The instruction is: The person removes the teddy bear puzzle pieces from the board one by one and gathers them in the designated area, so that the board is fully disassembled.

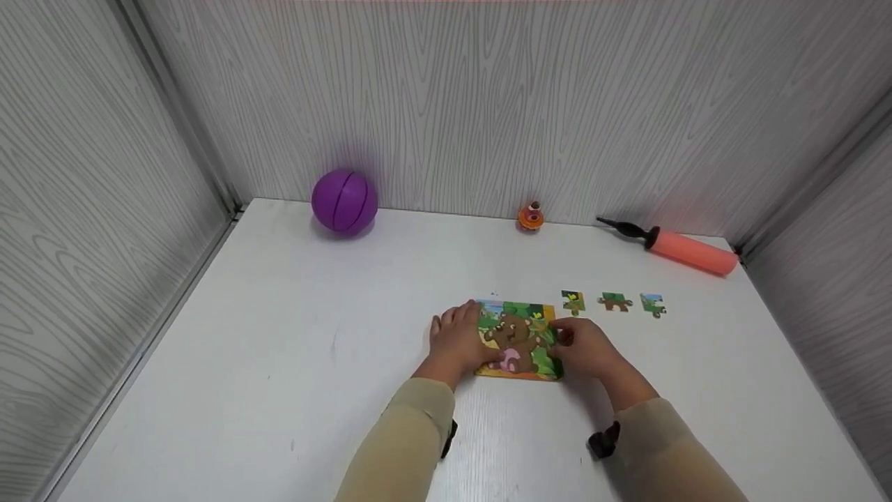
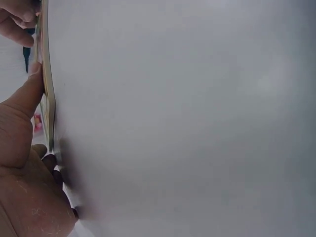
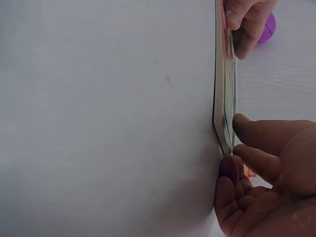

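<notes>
A jigsaw puzzle [image 1: 513, 338] with a brown bear picture lies flat in its thin board on the white table. My left hand [image 1: 456, 345] lies over its left side, the straight thumb [image 2: 32, 89] resting on the picture and the fingers stretched along the edge. At the right edge, my right hand [image 1: 587, 348] pinches the puzzle's side with curled fingers; its thumb [image 3: 252, 131] touches the face near a corner. Three loose puzzle pieces lie beyond the right hand: a green and yellow piece [image 1: 573, 302], a brown piece [image 1: 615, 302] and a green and blue piece [image 1: 654, 305].
A purple ball [image 1: 345, 202] sits at the back left of the table. A small orange toy figure [image 1: 531, 217] stands near the back wall [image 1: 446, 104]. At the back right lies a hand pump [image 1: 686, 251] with a coral barrel and black nozzle. Grey panels enclose the sides.
</notes>
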A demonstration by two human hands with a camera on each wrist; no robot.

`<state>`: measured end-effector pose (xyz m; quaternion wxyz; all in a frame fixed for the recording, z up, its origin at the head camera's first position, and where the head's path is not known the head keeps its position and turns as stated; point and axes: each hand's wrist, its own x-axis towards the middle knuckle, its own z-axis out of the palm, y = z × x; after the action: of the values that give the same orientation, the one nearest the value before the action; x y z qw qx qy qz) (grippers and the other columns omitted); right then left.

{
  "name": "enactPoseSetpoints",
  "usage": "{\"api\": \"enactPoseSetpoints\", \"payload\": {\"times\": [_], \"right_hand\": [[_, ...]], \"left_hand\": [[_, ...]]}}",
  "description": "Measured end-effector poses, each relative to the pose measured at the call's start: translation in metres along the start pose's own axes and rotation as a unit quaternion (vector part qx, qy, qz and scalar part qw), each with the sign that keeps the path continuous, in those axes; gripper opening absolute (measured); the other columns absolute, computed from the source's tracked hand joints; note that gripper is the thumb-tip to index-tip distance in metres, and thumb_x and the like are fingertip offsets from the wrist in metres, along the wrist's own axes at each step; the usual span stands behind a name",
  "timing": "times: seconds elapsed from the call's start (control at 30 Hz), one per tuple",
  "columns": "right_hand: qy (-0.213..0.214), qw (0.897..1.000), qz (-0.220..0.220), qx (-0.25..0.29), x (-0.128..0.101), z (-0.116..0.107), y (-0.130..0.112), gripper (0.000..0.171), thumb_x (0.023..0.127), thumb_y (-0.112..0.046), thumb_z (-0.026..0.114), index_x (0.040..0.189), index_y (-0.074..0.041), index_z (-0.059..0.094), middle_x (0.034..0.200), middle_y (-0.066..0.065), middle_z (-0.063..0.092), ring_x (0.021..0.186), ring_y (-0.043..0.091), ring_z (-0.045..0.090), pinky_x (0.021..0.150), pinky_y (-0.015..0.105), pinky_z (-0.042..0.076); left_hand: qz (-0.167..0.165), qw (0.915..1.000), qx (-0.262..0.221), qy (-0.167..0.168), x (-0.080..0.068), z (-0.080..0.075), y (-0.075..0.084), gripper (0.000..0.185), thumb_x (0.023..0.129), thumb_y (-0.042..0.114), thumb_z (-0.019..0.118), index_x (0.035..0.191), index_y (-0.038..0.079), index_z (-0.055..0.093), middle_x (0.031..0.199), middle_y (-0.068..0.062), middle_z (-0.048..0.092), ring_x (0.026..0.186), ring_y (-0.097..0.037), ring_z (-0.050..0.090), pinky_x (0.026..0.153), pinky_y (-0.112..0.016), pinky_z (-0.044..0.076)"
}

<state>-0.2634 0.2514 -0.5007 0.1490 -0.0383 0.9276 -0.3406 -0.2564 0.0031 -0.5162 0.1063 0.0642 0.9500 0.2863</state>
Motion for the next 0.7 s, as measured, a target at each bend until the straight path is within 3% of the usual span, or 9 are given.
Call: {"api": "enactPoseSetpoints", "payload": {"times": [0.23, 0.43, 0.57, 0.7], "right_hand": [[-0.009, 1.0, 0.009, -0.018, 0.005, 0.004, -0.001, 0.042, 0.097, -0.005, 0.074, 0.137, 0.001, 0.066, 0.119, 0.015, 0.066, 0.106, 0.028, 0.058, 0.098, 0.05, 0.051], [-0.019, 1.0, 0.018, -0.014, 0.007, 0.002, -0.005, 0.039, 0.096, -0.005, 0.073, 0.134, 0.0, 0.065, 0.119, 0.016, 0.065, 0.107, 0.03, 0.058, 0.098, 0.052, 0.051], [-0.023, 0.999, 0.027, -0.012, 0.007, -0.001, -0.007, 0.038, 0.097, -0.005, 0.073, 0.133, 0.0, 0.063, 0.12, 0.017, 0.063, 0.108, 0.03, 0.057, 0.098, 0.052, 0.051], [-0.026, 0.999, 0.03, -0.009, 0.007, -0.001, -0.006, 0.038, 0.098, -0.005, 0.072, 0.133, 0.0, 0.061, 0.124, 0.018, 0.062, 0.111, 0.031, 0.056, 0.102, 0.053, 0.05]], "left_hand": [[0.0, 0.9999, 0.002, -0.012, -0.004, -0.003, 0.009, 0.085, 0.089, 0.043, 0.085, 0.163, 0.031, 0.044, 0.172, -0.011, 0.027, 0.158, -0.038, 0.02, 0.126, -0.067, 0.009], [0.005, 0.9988, 0.031, -0.038, -0.008, -0.002, 0.02, 0.055, 0.099, 0.036, 0.074, 0.152, 0.036, 0.06, 0.175, -0.016, 0.02, 0.16, -0.043, 0.014, 0.123, -0.073, 0.01], [0.007, 0.9978, 0.043, -0.05, -0.008, 0.001, 0.023, 0.051, 0.101, 0.036, 0.069, 0.151, 0.038, 0.061, 0.176, -0.017, 0.016, 0.161, -0.043, 0.01, 0.123, -0.073, 0.008], [0.012, 0.9978, 0.044, -0.047, -0.007, 0.004, 0.024, 0.054, 0.1, 0.046, 0.069, 0.152, 0.036, 0.06, 0.175, -0.019, 0.016, 0.161, -0.044, 0.009, 0.122, -0.075, 0.008]]}}
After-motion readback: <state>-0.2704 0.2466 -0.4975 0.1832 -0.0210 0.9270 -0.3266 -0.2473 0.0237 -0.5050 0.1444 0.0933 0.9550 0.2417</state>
